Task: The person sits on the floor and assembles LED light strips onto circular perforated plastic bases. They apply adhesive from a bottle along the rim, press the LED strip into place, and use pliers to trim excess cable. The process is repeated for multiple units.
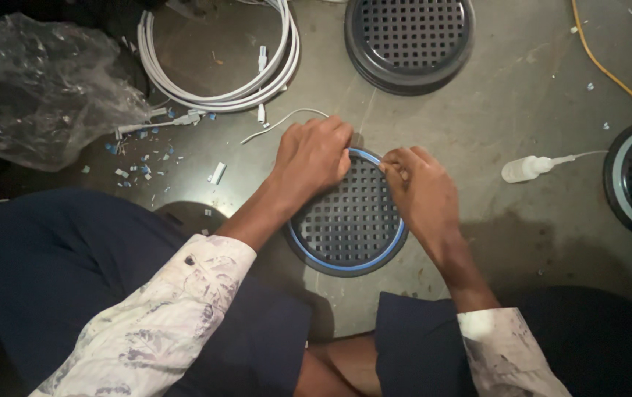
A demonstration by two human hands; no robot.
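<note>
Round grille (349, 220), dark with square holes, lies flat on the floor (492, 125) between the person's knees, a pale blue strip (397, 239) seated around its rim. Left hand (312, 158) presses down on the upper-left rim, fingers curled closed over the edge. Right hand (423, 184) pinches the strip at the top rim. Judged step: seating the strip into the groove. Next move likely needs steady pressure further along the rim. Glue bottle (526, 169) lies near, right.

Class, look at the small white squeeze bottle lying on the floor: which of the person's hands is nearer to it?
Right. The right hand rests on the round grille, just left of the bottle; the left hand lies farther left.
</note>
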